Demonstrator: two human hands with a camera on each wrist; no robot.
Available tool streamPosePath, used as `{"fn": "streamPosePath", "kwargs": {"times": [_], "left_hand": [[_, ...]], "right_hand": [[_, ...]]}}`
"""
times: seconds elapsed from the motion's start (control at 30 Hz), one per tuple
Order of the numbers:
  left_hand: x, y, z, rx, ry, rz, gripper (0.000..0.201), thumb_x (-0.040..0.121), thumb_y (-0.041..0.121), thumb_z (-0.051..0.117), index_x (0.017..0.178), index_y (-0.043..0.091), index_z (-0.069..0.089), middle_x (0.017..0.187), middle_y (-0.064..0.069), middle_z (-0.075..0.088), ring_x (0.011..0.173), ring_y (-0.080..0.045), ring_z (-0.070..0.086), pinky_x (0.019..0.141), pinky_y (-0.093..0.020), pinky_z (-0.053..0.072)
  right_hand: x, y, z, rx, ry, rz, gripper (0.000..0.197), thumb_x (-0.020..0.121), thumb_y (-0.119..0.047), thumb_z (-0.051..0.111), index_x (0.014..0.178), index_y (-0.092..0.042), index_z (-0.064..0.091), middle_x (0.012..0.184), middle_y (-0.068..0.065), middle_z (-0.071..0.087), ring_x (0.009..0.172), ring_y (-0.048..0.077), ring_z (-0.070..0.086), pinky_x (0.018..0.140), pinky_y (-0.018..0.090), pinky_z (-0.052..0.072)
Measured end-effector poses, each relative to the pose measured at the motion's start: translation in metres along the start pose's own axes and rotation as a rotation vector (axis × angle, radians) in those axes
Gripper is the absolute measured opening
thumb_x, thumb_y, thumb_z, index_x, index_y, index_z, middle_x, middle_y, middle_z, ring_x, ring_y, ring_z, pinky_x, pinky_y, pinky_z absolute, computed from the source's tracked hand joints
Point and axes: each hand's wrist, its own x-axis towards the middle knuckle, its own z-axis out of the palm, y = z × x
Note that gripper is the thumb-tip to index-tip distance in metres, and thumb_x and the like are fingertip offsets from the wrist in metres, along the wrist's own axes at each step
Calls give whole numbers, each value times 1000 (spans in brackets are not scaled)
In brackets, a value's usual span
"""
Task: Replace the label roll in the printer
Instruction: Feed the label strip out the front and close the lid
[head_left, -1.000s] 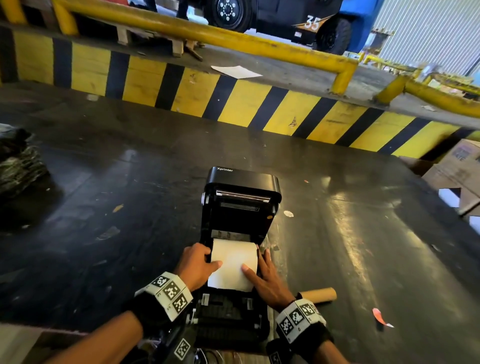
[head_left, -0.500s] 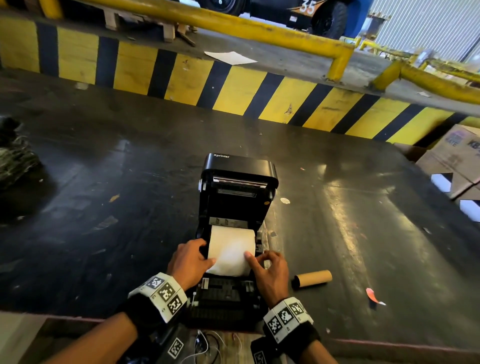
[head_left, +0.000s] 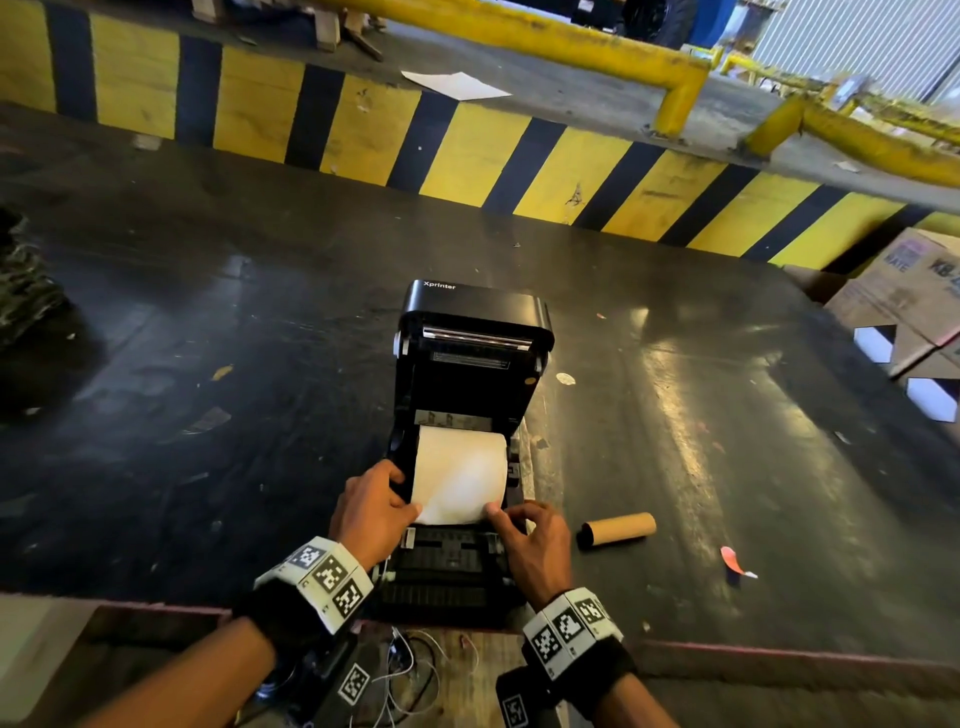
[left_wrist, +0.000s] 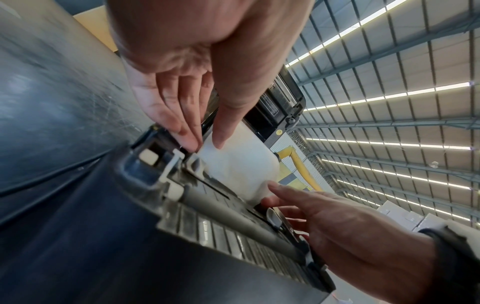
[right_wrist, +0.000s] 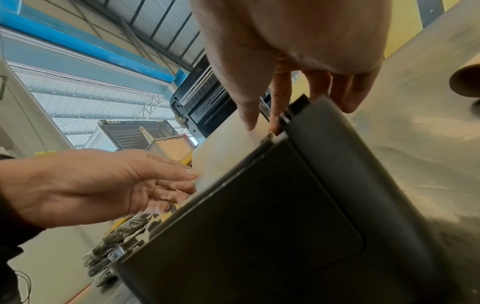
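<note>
The black label printer (head_left: 470, 364) stands on the dark bench with its lid raised. A white label roll (head_left: 460, 478) lies in its bay, the free end drawn toward me over the front rollers (left_wrist: 233, 216). My left hand (head_left: 410, 512) pinches the paper's near left corner between thumb and fingers, seen close in the left wrist view as the left hand (left_wrist: 206, 144) on the paper (left_wrist: 239, 164). My right hand (head_left: 493, 512) pinches the near right corner; in the right wrist view the right hand (right_wrist: 262, 125) has thumb and forefinger at the paper (right_wrist: 228, 148) edge.
An empty cardboard core (head_left: 615, 528) lies on the bench right of the printer, with a red scrap (head_left: 732, 561) beyond it. Cardboard boxes (head_left: 904, 296) sit at far right, a dark bundle (head_left: 26, 291) at far left. Loose cables (head_left: 410, 670) hang below the bench's front edge.
My right hand went from lying flat on the paper to curling and pinching its near right corner. My left hand slid down to the near left corner. The view tilted up slightly.
</note>
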Motion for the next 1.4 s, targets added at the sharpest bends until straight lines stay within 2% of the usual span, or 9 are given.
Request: {"fn": "streamPosePath", "kwargs": {"times": [0.23,0.47,0.6,0.73,0.83,0.97,1.23,1.3,1.4], "left_hand": [[-3,-5,-3,-77,-101,104,31,77,12,73,103,13,55,67,0,70,71,-15,63,72,-31,50],[-1,-14,-6,-66,-134,144,26,79,10,71,98,15,54,73,-1,69,70,-14,65,70,-33,55],[0,-15,-3,-53,-120,141,28,77,17,72,97,21,54,74,1,70,73,-18,65,73,-41,56],[0,-14,1,-22,-95,116,28,77,16,71,95,25,51,73,4,70,70,-17,65,72,-43,57],[2,-15,4,-1,-65,114,26,76,17,71,90,27,51,71,7,70,68,-16,65,69,-45,57],[3,-13,1,12,-117,108,28,74,13,70,90,26,50,70,6,71,66,-16,65,69,-45,57],[5,-6,-5,-43,-159,69,23,74,12,71,90,17,54,75,-2,71,68,-15,65,64,-37,55],[5,-6,-4,-79,-142,66,26,75,17,74,92,14,54,74,0,70,68,-13,64,60,-27,50],[6,-7,-5,-49,-158,95,26,75,12,74,91,14,53,68,1,68,63,-9,60,67,-33,53]], "right_hand": [[-1,-5,-6,-22,-61,-9,19,78,-34,72,75,-15,73,91,2,60,89,18,56,79,30,43],[9,16,2,-41,-178,9,20,72,-51,66,62,-35,62,109,10,58,111,27,50,95,48,43],[13,18,4,-50,-138,-15,24,67,-61,58,56,-40,59,103,11,60,107,31,54,91,52,46],[14,10,-3,-128,-195,-45,23,77,-44,66,57,-41,55,108,10,57,112,28,51,92,51,45],[11,4,-14,-86,-253,-44,30,83,-28,68,58,-35,54,112,10,55,121,21,42,96,40,38],[13,4,-16,-202,-251,-108,34,82,-32,67,56,-41,47,121,13,54,121,28,45,97,49,41],[17,1,-18,-206,-382,-100,30,85,-29,65,60,-40,53,122,17,54,131,25,36,101,42,38],[22,0,-20,-256,-428,-109,19,86,-29,64,67,-29,62,111,12,57,123,19,39,100,40,37],[29,-1,-22,-254,-453,-152,16,84,-29,66,68,-27,64,88,2,57,101,14,50,90,35,42]]}}
